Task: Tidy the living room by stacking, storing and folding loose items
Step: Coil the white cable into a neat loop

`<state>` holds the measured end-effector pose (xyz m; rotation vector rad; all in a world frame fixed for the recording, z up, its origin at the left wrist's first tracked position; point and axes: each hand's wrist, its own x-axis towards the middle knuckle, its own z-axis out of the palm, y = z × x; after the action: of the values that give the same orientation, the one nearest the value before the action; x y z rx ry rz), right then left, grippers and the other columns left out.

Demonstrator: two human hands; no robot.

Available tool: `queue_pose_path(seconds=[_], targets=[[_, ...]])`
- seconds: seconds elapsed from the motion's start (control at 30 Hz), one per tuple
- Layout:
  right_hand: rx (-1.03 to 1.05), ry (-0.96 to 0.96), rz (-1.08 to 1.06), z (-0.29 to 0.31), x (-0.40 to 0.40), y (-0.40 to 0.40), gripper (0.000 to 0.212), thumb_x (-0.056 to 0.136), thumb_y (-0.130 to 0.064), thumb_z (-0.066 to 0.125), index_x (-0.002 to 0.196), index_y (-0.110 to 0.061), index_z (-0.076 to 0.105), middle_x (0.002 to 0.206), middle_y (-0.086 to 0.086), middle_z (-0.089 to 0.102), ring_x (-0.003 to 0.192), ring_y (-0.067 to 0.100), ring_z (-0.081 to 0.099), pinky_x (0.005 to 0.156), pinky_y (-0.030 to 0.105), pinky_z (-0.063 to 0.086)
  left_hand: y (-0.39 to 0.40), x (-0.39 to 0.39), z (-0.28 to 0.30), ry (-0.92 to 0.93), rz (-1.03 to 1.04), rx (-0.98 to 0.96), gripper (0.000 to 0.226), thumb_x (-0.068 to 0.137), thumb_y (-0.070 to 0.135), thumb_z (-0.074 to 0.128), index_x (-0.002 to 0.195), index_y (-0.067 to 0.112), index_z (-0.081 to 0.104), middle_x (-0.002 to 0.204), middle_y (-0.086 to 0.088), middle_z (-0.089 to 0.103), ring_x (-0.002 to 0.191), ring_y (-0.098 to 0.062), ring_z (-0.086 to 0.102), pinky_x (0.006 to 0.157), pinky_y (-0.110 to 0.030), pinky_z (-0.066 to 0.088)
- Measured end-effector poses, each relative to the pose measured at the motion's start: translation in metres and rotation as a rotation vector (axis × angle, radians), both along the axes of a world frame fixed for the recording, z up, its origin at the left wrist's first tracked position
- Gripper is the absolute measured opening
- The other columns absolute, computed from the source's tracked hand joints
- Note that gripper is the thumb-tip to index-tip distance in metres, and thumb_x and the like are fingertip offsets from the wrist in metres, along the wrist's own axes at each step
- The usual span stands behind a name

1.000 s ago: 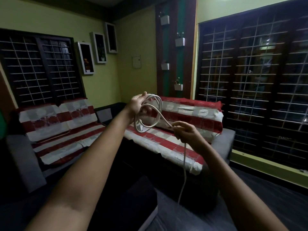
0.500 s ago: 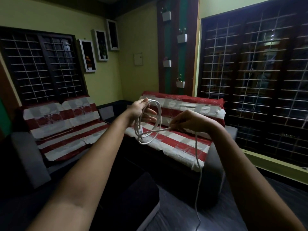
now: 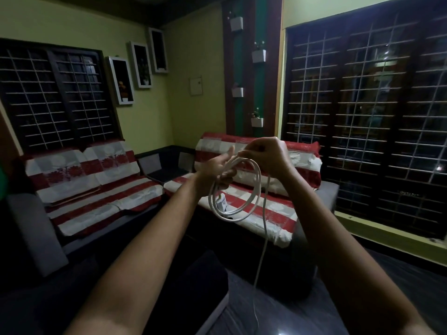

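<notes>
White cable [image 3: 251,189], looped coils, small adapter [image 3: 222,203]

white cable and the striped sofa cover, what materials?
White cable: looks like smooth plastic-sheathed cord; it hangs in springy round loops with a slight sheen. Small white block on it: probably hard plastic, boxy edges. Sofa cover: woven fabric, matte, wrinkled and draped over grey cushions.

Walls: you faced dim yellow-green walls [image 3: 198,44].
Windows: dark grilled windows [image 3: 362,117] flanked you.
Seating: grey sofas [image 3: 36,226] wore red-and-white striped covers [image 3: 96,189].
</notes>
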<state>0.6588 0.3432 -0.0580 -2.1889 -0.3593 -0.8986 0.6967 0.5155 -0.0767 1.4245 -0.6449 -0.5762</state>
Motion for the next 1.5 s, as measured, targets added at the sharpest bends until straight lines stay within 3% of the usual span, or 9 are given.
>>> queue_pose_path(seconds=[0.13, 0.27, 0.47, 0.63, 0.77, 1.03, 1.23, 1.33, 1.5], targets=[[0.003, 0.201, 0.056, -0.006, -0.003, -0.013, 0.028, 0.082, -0.040, 0.065, 0.083, -0.012, 0.070, 0.072, -0.007, 0.064, 0.061, 0.006, 0.059, 0.054, 0.013, 0.047, 0.002, -0.004, 0.002, -0.055, -0.057, 0.001, 0.038, 0.101, 0.041, 0.033, 0.108, 0.007, 0.049, 0.040, 0.010, 0.033, 0.031, -0.001, 0.028, 0.038, -0.019, 0.014], [0.172, 0.451, 0.360, -0.028, -0.008, -0.021, 0.060, 0.086, -0.059, 0.038, 0.089, -0.007, 0.067, 0.084, -0.001, 0.069, 0.080, 0.012, 0.064, 0.082, 0.029, 0.048, -0.002, -0.004, 0.005, 0.016, -0.120, -0.091, 0.039, 0.100, 0.039, 0.033, 0.096, 0.006, 0.054, 0.037, 0.010, 0.032, 0.028, 0.001, 0.029, 0.033, -0.015, 0.017], [0.407, 0.481, 0.489, -0.059, -0.011, -0.021, 0.031, 0.082, -0.042, 0.060, 0.085, -0.011, 0.059, 0.069, 0.003, 0.053, 0.063, 0.015, 0.055, 0.066, 0.026, 0.049, -0.003, 0.000, 0.006, 0.141, -0.149, -0.274, 0.047, 0.099, 0.038, 0.031, 0.087, 0.005, 0.062, 0.035, 0.009, 0.034, 0.025, 0.001, 0.031, 0.029, -0.013, 0.022], [0.926, 0.473, 0.820, -0.077, -0.011, -0.009, 0.032, 0.082, -0.045, 0.054, 0.076, -0.014, 0.052, 0.063, -0.002, 0.046, 0.055, 0.012, 0.050, 0.061, 0.032, 0.053, -0.008, -0.001, 0.004, 0.109, 0.017, -0.451, 0.046, 0.102, 0.040, 0.029, 0.087, 0.007, 0.058, 0.036, 0.009, 0.032, 0.026, 0.001, 0.029, 0.031, -0.012, 0.026], [0.889, 0.312, 0.652, -0.069, -0.004, -0.002, 0.040, 0.076, -0.059, 0.054, 0.060, -0.023, 0.045, 0.054, -0.007, 0.037, 0.044, 0.007, 0.030, 0.041, 0.020, 0.030, -0.007, 0.004, -0.020, 0.136, 0.059, -0.524, 0.037, 0.100, 0.040, 0.034, 0.090, 0.012, 0.056, 0.046, 0.009, 0.042, 0.038, 0.000, 0.044, 0.041, -0.013, 0.039], [0.357, 0.605, 0.554, -0.035, -0.001, -0.024, 0.041, 0.087, -0.050, 0.051, 0.097, -0.011, 0.052, 0.059, -0.004, 0.035, 0.047, 0.010, 0.025, 0.042, 0.024, 0.021, 0.021, 0.005, -0.029, -0.024, 0.178, 0.014, 0.072, 0.088, 0.069, 0.030, 0.089, 0.006, 0.064, 0.081, -0.013, 0.068, 0.080, -0.028, 0.069, 0.085, -0.043, 0.053], [0.096, 0.736, 0.400, -0.019, 0.000, 0.002, 0.036, 0.095, -0.040, 0.051, 0.082, -0.008, 0.061, 0.059, -0.003, 0.041, 0.047, 0.008, 0.032, 0.045, 0.021, 0.029, -0.013, -0.013, -0.004, -0.439, 0.337, 0.424, 0.083, 0.075, 0.083, 0.023, 0.094, 0.010, 0.057, 0.059, -0.004, 0.046, 0.044, -0.010, 0.042, 0.044, -0.023, 0.038], [0.206, 0.806, 0.419, -0.029, 0.007, -0.009, 0.049, 0.087, -0.049, 0.059, 0.090, -0.001, 0.061, 0.057, -0.004, 0.042, 0.046, 0.007, 0.032, 0.043, 0.018, 0.028, -0.015, -0.010, -0.009, -0.398, 0.398, 0.484, 0.094, 0.059, 0.094, 0.026, 0.077, 0.010, 0.065, 0.055, -0.002, 0.041, 0.040, -0.008, 0.027, 0.038, -0.020, 0.024], [0.336, 0.829, 0.632, -0.065, 0.014, -0.022, 0.030, 0.082, -0.030, 0.071, 0.092, -0.005, 0.058, 0.065, -0.001, 0.050, 0.057, 0.011, 0.041, 0.054, 0.023, 0.036, -0.013, -0.003, -0.006, -0.250, 0.336, 0.460, 0.051, 0.081, 0.064, 0.058, 0.060, 0.017, 0.054, 0.052, 0.006, 0.032, 0.041, -0.007, 0.023, 0.040, -0.020, 0.019]])
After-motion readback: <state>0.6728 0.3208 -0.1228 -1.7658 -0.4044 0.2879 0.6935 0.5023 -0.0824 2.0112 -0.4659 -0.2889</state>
